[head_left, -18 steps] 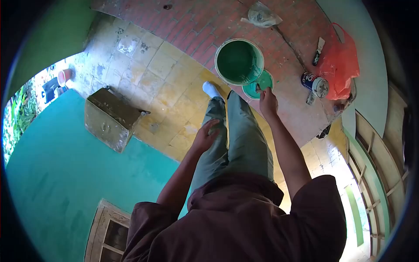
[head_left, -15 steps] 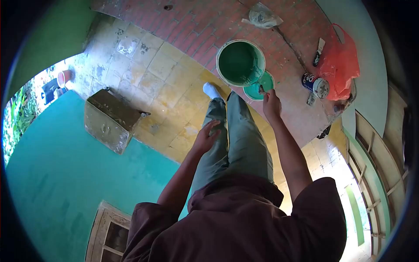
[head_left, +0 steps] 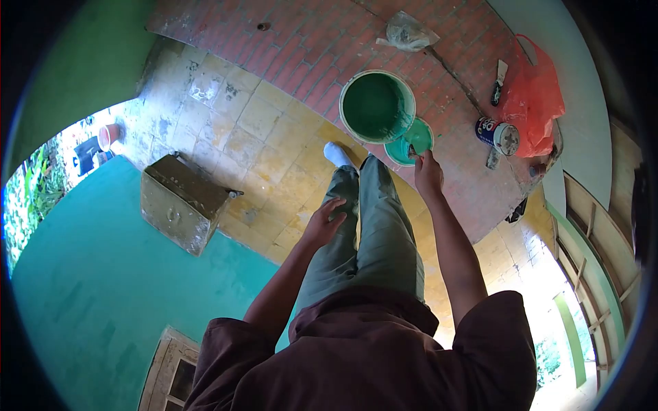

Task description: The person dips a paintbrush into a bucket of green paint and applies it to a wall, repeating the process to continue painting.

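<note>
My right hand (head_left: 429,172) is closed on a small brush (head_left: 412,150), apparently a paintbrush, with most of its handle hidden by the fingers. Its tip is over a shallow round container (head_left: 422,130) smeared with bright green paint. Directly beside that, partly overlapping it in view, stands a white-rimmed bucket (head_left: 376,73) with dark green paint inside. My left hand (head_left: 325,222) holds nothing; its fingers are loosely spread above my left thigh.
On the red brick-patterned ledge are a paint can (head_left: 496,135), a scraper (head_left: 500,82), a red plastic bag (head_left: 531,103) and a clear plastic bag (head_left: 409,32). A box-like basin (head_left: 179,205) juts from the teal wall (head_left: 103,274) at left.
The view has shifted slightly, so the surroundings sit a little differently. Both hands keep nearly the same pose, the brush staying at the shallow container.
</note>
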Demonstrator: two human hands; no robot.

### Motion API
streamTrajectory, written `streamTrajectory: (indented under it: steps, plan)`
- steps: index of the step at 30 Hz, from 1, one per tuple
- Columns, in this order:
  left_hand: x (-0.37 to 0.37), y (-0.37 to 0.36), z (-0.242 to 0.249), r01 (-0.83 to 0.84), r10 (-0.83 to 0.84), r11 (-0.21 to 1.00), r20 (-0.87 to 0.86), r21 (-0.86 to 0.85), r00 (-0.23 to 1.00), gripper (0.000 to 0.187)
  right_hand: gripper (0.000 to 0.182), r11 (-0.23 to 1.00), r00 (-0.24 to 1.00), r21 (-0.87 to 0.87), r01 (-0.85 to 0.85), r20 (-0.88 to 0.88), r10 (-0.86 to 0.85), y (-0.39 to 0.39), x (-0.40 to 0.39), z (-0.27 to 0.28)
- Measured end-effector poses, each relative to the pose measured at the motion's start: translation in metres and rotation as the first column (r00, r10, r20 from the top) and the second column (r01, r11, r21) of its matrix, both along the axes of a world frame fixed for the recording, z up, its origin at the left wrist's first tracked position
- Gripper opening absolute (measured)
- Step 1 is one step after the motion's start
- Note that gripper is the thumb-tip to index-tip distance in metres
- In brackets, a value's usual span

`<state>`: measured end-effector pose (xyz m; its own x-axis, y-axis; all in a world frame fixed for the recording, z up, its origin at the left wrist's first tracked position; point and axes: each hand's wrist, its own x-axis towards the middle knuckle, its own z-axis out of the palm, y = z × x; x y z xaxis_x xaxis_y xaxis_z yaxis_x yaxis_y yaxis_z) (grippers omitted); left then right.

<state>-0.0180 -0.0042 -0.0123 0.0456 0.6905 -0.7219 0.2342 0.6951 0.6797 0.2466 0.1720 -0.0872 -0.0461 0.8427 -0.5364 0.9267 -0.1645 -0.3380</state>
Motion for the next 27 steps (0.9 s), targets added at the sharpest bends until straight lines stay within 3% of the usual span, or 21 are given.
streamTrajectory:
  steps: [14, 21, 23, 24, 26, 27]
  plan:
    - [0.012, -0.016, -0.007, 0.037, -0.034, 0.996, -0.035, 0.081, 0.999, 0.04, 0.018, 0.999, 0.999, 0.027, -0.018, -0.032, 0.018, -0.015, 0.017, -0.022]
    - [0.049, -0.031, -0.007, -0.032, 0.035, 0.998, -0.048, 0.05, 0.998, 0.04, 0.018, 0.998, 0.996, 0.059, -0.036, -0.083, 0.041, -0.015, 0.035, -0.02]
    - [0.065, -0.038, -0.01, -0.039, 0.042, 0.997, -0.04, 0.063, 0.998, 0.04, 0.021, 0.998, 0.981, -0.023, 0.065, -0.182, -0.068, -0.01, 0.05, -0.008]
    - [0.072, -0.041, -0.009, -0.05, 0.054, 0.995, -0.038, 0.088, 0.998, 0.04, 0.025, 0.989, 0.95, 0.075, 0.129, -0.296, -0.102, -0.019, 0.07, -0.029]
    - [0.076, -0.05, 0.003, -0.126, 0.129, 0.99, -0.043, 0.06, 0.991, 0.04, 0.023, 0.973, 0.86, 0.028, 0.227, -0.474, -0.187, -0.031, 0.114, -0.058]
    - [0.074, -0.053, 0.01, -0.139, 0.144, 0.985, -0.045, 0.098, 0.989, 0.04, 0.021, 0.863, 0.67, -0.335, 0.378, -0.544, -0.505, -0.026, 0.121, -0.023]
